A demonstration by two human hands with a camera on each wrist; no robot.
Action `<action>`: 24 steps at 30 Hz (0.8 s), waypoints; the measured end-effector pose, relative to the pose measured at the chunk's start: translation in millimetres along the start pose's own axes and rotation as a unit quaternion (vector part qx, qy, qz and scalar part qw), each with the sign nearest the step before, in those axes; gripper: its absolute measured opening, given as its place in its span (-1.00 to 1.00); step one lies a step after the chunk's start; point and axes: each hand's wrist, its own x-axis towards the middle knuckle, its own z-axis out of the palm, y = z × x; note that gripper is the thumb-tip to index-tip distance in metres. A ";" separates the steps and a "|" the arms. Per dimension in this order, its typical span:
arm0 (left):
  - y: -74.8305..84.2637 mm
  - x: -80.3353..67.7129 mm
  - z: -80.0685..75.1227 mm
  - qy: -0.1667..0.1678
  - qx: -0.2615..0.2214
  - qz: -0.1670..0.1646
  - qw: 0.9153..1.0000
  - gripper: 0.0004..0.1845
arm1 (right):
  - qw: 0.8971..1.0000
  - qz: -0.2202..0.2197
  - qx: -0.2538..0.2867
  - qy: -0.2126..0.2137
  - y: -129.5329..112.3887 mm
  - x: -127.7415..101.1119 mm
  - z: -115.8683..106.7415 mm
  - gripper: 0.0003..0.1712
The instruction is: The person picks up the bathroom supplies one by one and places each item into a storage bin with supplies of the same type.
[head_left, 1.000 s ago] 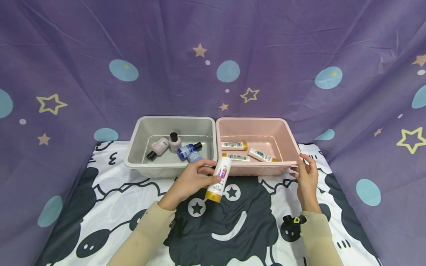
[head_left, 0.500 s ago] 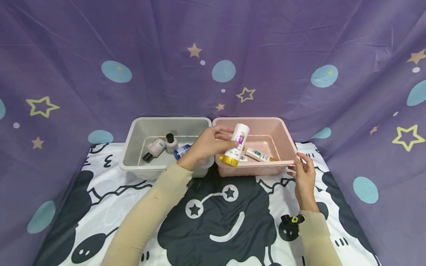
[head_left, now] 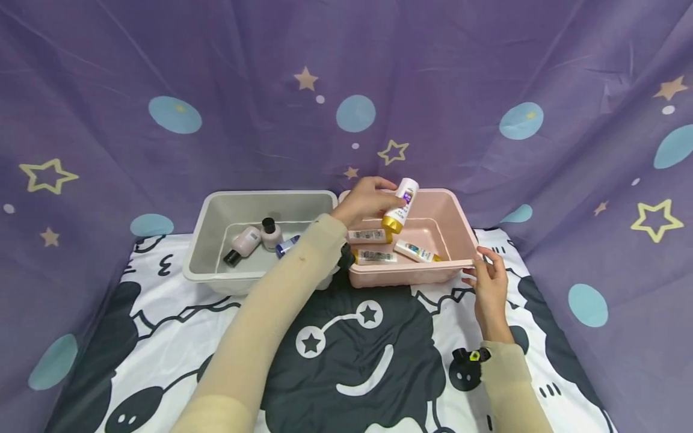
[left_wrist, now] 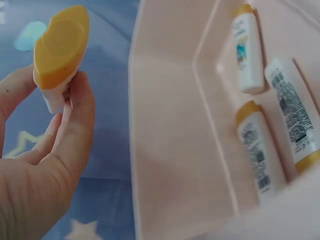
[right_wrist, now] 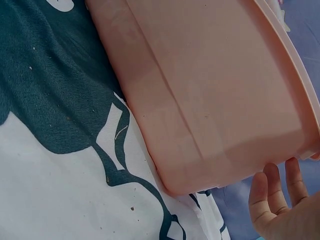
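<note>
My left hand (head_left: 365, 201) holds a white bottle with a gold cap (head_left: 402, 205), cap end down, over the far part of the pink bin (head_left: 411, 278). From the left wrist view, thumb and fingers pinch the bottle's sides below its gold cap (left_wrist: 62, 47). Inside the bin lie three similar white bottles: one at the back (head_left: 369, 236), one near the front wall (head_left: 375, 257) and one slanted at the right (head_left: 417, 251). At the bin's front right corner my right hand (head_left: 491, 294) grips the rim, fingertips (right_wrist: 274, 175) beneath it on the outside.
A grey bin (head_left: 271, 193) stands against the pink one's left side. It contains pale pink bottles with black caps (head_left: 246, 242) and a blue bottle (head_left: 287, 245), partly hidden by my left sleeve. A purple curtain (head_left: 433, 90) hangs behind, and a patterned cloth (head_left: 368, 349) covers the table.
My left hand has carried the white bottle from in front of the bins, up and rightward, to over the pink bin's far part. The right hand keeps its place at the bin's corner.
</note>
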 end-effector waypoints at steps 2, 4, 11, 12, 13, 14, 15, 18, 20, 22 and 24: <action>-4.2 6.6 1.6 0.006 0.011 -0.002 1.000 -0.55 | 1.000 0.000 -0.003 -0.001 -0.6 -1.0 0.8 -0.65; -9.4 11.7 2.4 0.009 0.019 -0.002 1.000 -0.56 | 1.000 0.000 -0.003 -0.001 -0.8 -2.1 1.4 -0.65; -23.8 19.7 0.1 0.011 0.008 -0.027 1.000 -0.57 | 1.000 0.001 -0.017 0.001 -0.5 -4.2 3.7 -0.68; -24.5 19.7 -0.8 0.014 0.000 -0.029 0.999 -0.57 | 1.000 0.001 -0.021 0.002 -0.5 -4.2 4.0 -0.68; -25.0 19.8 -1.6 0.017 -0.005 -0.030 0.999 -0.56 | 1.000 0.001 -0.023 0.002 -0.6 -4.2 4.1 -0.68; -25.1 19.6 -2.4 0.019 -0.012 -0.033 0.999 -0.55 | 1.000 0.001 -0.024 0.003 -0.5 -4.3 4.1 -0.68; -25.1 19.4 -3.0 0.021 -0.020 -0.034 0.999 -0.54 | 1.000 0.002 -0.023 0.003 -0.5 -4.3 4.1 -0.68; -24.0 17.9 -4.1 0.025 -0.043 -0.038 0.998 -0.52 | 1.000 0.002 -0.019 0.004 -0.1 -4.4 3.5 -0.68; -23.1 16.4 -4.1 0.024 -0.044 -0.041 0.998 -0.51 | 1.000 0.001 -0.014 0.003 0.5 -4.3 3.0 -0.68; -22.1 14.8 -3.9 0.024 -0.046 -0.041 0.998 -0.51 | 1.000 0.000 -0.016 0.002 1.3 -4.1 2.5 -0.68; -21.2 13.6 -3.4 0.021 -0.047 -0.038 0.998 -0.51 | 1.000 -0.001 -0.017 0.001 1.7 -3.9 1.9 -0.67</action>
